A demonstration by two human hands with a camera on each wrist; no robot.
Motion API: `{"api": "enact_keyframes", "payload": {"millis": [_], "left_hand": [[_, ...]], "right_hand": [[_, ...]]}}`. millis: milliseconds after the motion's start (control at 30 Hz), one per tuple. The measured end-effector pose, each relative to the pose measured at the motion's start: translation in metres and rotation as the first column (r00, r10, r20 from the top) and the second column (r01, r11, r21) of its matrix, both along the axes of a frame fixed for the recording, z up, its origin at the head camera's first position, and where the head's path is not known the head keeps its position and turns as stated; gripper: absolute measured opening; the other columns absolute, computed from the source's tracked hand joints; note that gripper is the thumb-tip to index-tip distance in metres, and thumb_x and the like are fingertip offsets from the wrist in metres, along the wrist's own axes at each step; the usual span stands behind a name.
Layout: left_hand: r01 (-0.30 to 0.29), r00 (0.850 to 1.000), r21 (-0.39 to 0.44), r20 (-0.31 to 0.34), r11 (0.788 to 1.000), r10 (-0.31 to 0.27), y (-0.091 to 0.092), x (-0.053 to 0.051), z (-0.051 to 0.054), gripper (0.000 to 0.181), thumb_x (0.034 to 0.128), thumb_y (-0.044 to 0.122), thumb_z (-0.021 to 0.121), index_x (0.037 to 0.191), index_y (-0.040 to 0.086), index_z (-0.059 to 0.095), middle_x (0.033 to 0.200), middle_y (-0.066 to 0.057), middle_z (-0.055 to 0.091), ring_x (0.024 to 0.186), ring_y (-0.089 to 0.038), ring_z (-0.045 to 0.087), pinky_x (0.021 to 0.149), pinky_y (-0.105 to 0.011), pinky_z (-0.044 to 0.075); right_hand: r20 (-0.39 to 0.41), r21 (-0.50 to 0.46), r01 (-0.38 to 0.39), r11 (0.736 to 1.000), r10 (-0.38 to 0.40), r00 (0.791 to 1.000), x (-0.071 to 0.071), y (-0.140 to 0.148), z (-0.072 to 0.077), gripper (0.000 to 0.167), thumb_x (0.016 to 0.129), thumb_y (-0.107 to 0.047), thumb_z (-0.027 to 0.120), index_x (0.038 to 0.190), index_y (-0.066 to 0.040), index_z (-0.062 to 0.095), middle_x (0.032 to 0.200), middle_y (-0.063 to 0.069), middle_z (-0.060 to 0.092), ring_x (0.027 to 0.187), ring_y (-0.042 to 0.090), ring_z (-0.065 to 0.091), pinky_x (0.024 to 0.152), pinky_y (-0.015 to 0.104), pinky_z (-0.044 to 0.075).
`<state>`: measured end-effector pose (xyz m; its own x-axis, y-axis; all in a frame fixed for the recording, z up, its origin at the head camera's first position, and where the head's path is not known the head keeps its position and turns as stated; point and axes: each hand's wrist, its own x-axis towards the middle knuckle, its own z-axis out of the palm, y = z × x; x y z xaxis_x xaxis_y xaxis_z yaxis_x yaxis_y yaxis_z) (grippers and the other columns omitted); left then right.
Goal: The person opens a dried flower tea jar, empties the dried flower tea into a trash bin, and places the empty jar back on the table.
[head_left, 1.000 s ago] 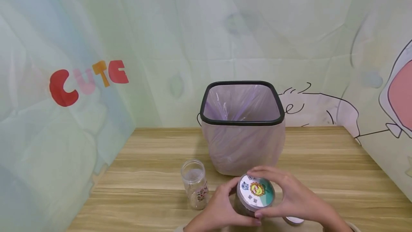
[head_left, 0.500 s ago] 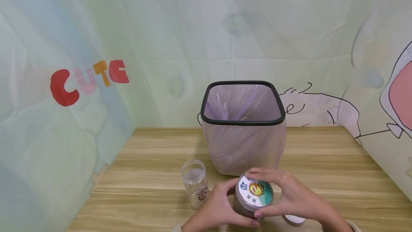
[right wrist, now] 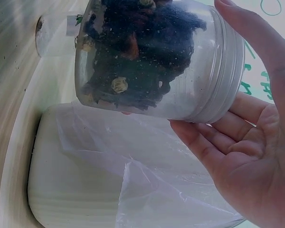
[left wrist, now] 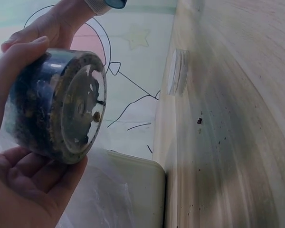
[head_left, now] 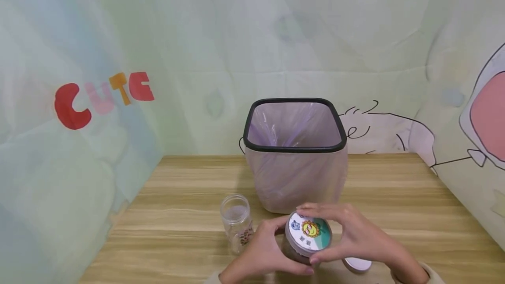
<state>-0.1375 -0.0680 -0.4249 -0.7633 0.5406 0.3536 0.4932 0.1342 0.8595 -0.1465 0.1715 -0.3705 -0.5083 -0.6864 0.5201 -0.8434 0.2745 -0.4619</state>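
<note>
A clear round jar [right wrist: 137,57] of dark dried bits and small pale flower heads is held above the table, its base visible in the left wrist view. Its lid [head_left: 308,231] bears a white and green label with a smiling sunflower. My left hand [head_left: 265,249] grips the jar's body from the left. With thumb and fingertips, my right hand [head_left: 349,236] holds the rim of the lid from the right. Left of the hands stands a tall clear jar [head_left: 236,225] without a lid. A white lid [head_left: 357,264] lies on the table by the right hand.
Behind the jars stands a bin [head_left: 296,179] with a black rim and a thin purplish liner. Small dark crumbs [left wrist: 199,121] dot the wooden table [head_left: 189,187]. Printed cloth [head_left: 197,56] walls in the back and sides.
Both hands and the held jar have drifted slightly left, and the head view has shifted a little. The grip on the jar and lid looks the same.
</note>
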Motion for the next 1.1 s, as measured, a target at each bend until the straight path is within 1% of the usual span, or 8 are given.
{"api": "enact_keyframes", "payload": {"millis": [133,267,533,700,800,900,1000,1100], "left_hand": [[0.008,1.0,-0.002,0.0,1.0,-0.008,-0.002,0.0,0.002,0.076,0.0631,0.03,0.096,0.13,0.032,0.062,0.116,0.015,0.068,0.106,-0.008,0.065,0.094,-0.03,0.052],[0.018,1.0,-0.013,0.011,1.0,-0.018,-0.002,0.0,0.004,0.074,0.0626,0.031,0.097,0.128,0.032,0.063,0.115,0.015,0.068,0.106,-0.008,0.065,0.093,-0.03,0.052],[0.065,0.998,-0.019,-0.017,0.998,-0.065,-0.003,-0.003,0.003,0.073,0.0635,0.025,0.096,0.128,0.028,0.062,0.116,0.015,0.067,0.107,-0.007,0.064,0.091,-0.029,0.053],[0.047,0.999,-0.021,-0.002,0.999,-0.047,-0.003,-0.002,0.003,0.072,0.0636,0.028,0.096,0.127,0.028,0.063,0.115,0.015,0.068,0.105,-0.007,0.065,0.091,-0.028,0.053],[0.025,1.0,-0.018,0.003,1.0,-0.025,-0.002,-0.002,0.003,0.072,0.0637,0.028,0.096,0.127,0.028,0.063,0.115,0.015,0.068,0.105,-0.007,0.064,0.092,-0.028,0.052],[-0.001,1.0,-0.018,-0.009,1.0,0.001,-0.001,-0.002,0.004,0.071,0.0642,0.029,0.096,0.127,0.027,0.063,0.115,0.014,0.068,0.105,-0.007,0.064,0.092,-0.028,0.052],[-0.022,0.999,-0.026,-0.028,0.999,0.022,0.0,-0.002,0.004,0.071,0.0649,0.031,0.095,0.128,0.027,0.062,0.115,0.014,0.068,0.104,-0.006,0.064,0.092,-0.028,0.052],[-0.029,0.998,-0.033,-0.049,0.999,0.028,0.001,-0.002,0.004,0.073,0.0654,0.032,0.095,0.13,0.026,0.061,0.116,0.015,0.067,0.104,-0.005,0.064,0.092,-0.027,0.052]], "right_hand": [[-0.007,0.002,-0.031,1.0,0.031,0.999,-0.002,-0.001,0.001,0.078,0.069,-0.041,0.091,0.137,-0.016,0.061,0.135,0.003,0.062,0.121,0.022,0.061,0.099,0.032,0.048],[0.016,0.007,-0.052,0.999,0.052,0.999,-0.004,0.001,0.002,0.078,0.069,-0.04,0.091,0.137,-0.015,0.061,0.135,0.003,0.062,0.12,0.021,0.061,0.099,0.032,0.048],[0.079,0.055,-0.104,0.993,0.1,0.992,-0.009,0.004,0.006,0.077,0.071,-0.04,0.09,0.139,-0.018,0.06,0.136,0.0,0.061,0.121,0.019,0.06,0.095,0.035,0.05],[0.088,0.075,-0.129,0.989,0.122,0.989,-0.008,0.003,0.01,0.075,0.075,-0.038,0.088,0.14,-0.017,0.058,0.138,0.002,0.059,0.123,0.02,0.057,0.095,0.034,0.05],[0.039,0.097,-0.099,0.99,0.095,0.995,-0.003,0.001,0.014,0.076,0.077,-0.04,0.087,0.141,-0.015,0.056,0.137,0.001,0.056,0.12,0.018,0.056,0.092,0.032,0.051],[-0.04,0.135,-0.002,0.991,0.007,0.999,0.003,-0.004,0.017,0.079,0.077,-0.049,0.084,0.141,-0.012,0.055,0.132,-0.002,0.052,0.113,0.013,0.054,0.088,0.03,0.052],[-0.092,0.181,0.103,0.978,-0.088,0.992,0.007,-0.01,0.02,0.078,0.078,-0.057,0.079,0.138,-0.011,0.058,0.127,-0.005,0.049,0.106,0.007,0.051,0.085,0.027,0.052],[-0.11,0.209,0.151,0.966,-0.13,0.985,0.009,-0.014,0.022,0.074,0.08,-0.059,0.076,0.134,-0.009,0.061,0.12,-0.007,0.048,0.101,0.005,0.05,0.081,0.024,0.051]]}}
